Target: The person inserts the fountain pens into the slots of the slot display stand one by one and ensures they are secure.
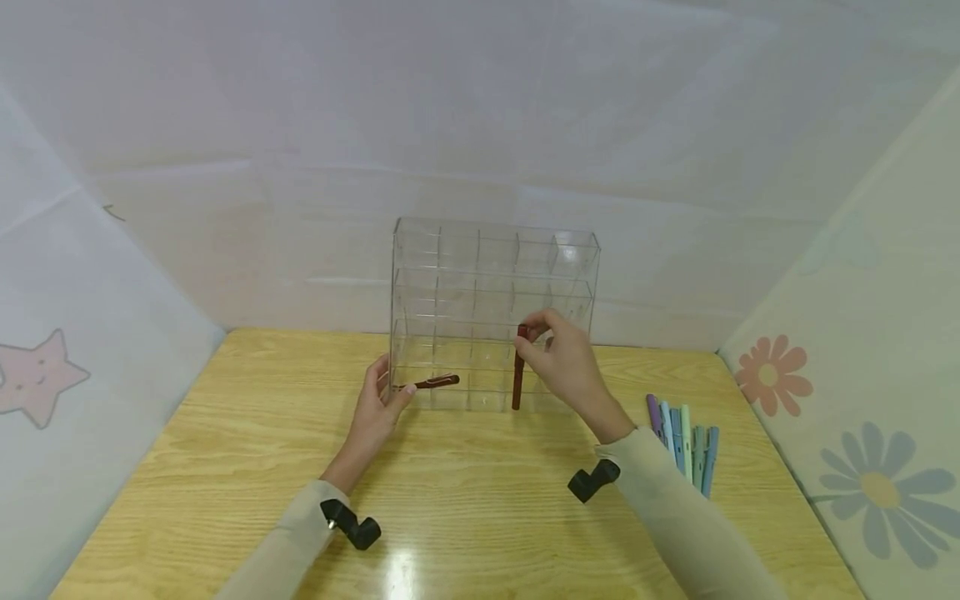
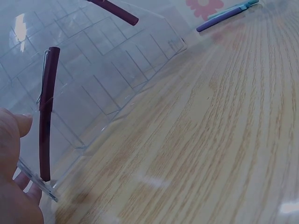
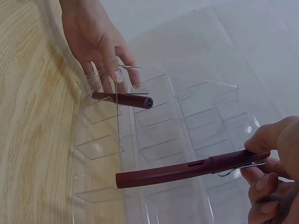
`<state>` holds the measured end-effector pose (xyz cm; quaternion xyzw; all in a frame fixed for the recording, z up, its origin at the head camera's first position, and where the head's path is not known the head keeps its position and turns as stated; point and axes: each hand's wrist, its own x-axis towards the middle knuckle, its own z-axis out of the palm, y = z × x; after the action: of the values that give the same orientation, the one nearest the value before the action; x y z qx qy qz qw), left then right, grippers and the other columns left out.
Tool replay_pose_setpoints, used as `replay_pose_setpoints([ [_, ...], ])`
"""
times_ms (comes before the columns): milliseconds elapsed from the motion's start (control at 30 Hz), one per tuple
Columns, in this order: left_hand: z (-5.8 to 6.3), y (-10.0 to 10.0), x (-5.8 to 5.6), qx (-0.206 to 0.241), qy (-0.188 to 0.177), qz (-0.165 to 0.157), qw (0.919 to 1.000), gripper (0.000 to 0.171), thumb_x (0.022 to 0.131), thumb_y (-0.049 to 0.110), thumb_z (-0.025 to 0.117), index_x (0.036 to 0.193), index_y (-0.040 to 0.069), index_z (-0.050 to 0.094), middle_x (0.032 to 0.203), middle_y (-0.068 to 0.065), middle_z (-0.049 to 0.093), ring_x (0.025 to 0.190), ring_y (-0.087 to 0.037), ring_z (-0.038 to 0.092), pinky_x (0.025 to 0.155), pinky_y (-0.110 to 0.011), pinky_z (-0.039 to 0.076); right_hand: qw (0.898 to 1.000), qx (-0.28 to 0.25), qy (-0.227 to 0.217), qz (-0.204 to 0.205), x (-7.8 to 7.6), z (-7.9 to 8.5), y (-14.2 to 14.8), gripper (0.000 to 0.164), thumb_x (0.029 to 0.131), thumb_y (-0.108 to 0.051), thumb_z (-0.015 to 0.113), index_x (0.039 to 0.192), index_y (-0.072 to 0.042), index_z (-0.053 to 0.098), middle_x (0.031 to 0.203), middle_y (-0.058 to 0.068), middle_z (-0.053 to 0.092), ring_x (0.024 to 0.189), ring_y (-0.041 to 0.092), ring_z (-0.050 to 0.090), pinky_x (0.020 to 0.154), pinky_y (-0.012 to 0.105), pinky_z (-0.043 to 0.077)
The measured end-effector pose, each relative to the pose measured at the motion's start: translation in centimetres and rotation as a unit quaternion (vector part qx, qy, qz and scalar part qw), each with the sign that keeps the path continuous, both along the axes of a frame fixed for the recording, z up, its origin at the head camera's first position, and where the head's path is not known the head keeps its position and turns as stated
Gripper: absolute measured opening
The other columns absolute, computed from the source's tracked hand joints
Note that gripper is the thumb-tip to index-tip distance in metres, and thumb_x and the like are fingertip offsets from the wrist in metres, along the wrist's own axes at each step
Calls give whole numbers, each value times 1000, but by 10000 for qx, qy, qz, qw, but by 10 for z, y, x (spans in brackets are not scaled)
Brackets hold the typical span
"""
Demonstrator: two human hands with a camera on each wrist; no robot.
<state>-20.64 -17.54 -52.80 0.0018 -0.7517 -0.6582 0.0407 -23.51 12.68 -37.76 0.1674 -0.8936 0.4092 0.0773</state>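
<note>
A clear acrylic organizer point(image 1: 495, 227) with stepped rows of compartments stands on the table. My left hand point(image 1: 375, 410) grips its left side wall, thumb in front and fingers behind. By that thumb, a dark red pen point(image 2: 48, 107) with a metal clip leans in the front row's leftmost compartment. My right hand point(image 1: 567, 365) pinches a second dark red pen point(image 3: 168, 176) near its clip end, between thumb and fingers. In the head view this pen points straight down, overlapping the front row right of the middle.
Several pens in purple, blue and green, among them a purple pen point(image 1: 655, 417), lie side by side on the wooden table point(image 1: 465, 500), near the right forearm. A white cloth wall point(image 1: 300, 250) rises close behind the organizer, with printed side walls left and right.
</note>
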Motion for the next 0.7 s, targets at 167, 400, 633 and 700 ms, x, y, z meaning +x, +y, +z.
replay_pose_setpoints([
  [167, 1, 0, 1, -61, -44, 5, 10000, 76, 110, 21, 61, 170, 12, 16, 176, -20, 19, 166, -43, 18, 135, -61, 25, 10000, -29, 48, 10, 0, 2, -8, 26, 101, -23, 73, 122, -8, 69, 104, 8, 74, 62, 15, 49, 47, 22, 36],
  [400, 1, 0, 1, -57, -55, -1, 10000, 76, 111, 23, 61, 171, 12, 15, 176, -20, 19, 166, -43, 18, 135, -60, 26, 9999, -129, 49, 49, -3, 2, -20, 27, 102, -24, 73, 124, -9, 68, 106, 7, 73, 65, 15, 49, 49, 23, 36],
  [633, 2, 0, 2, -36, -51, -21, 10000, 76, 111, 23, 61, 170, 13, 15, 176, -20, 19, 166, -43, 18, 135, -61, 25, 9994, -300, 117, 152, -5, 1, -33, 24, 102, -22, 73, 122, -9, 68, 106, 6, 74, 75, 18, 55, 62, 23, 43],
  [700, 2, 0, 2, -27, -51, -20, 10000, 76, 110, 22, 61, 170, 13, 15, 176, -20, 19, 166, -42, 18, 135, -61, 25, 9991, -352, 144, 192, -5, 0, -37, 24, 101, -20, 74, 122, -9, 68, 106, 6, 74, 80, 20, 57, 67, 25, 45],
])
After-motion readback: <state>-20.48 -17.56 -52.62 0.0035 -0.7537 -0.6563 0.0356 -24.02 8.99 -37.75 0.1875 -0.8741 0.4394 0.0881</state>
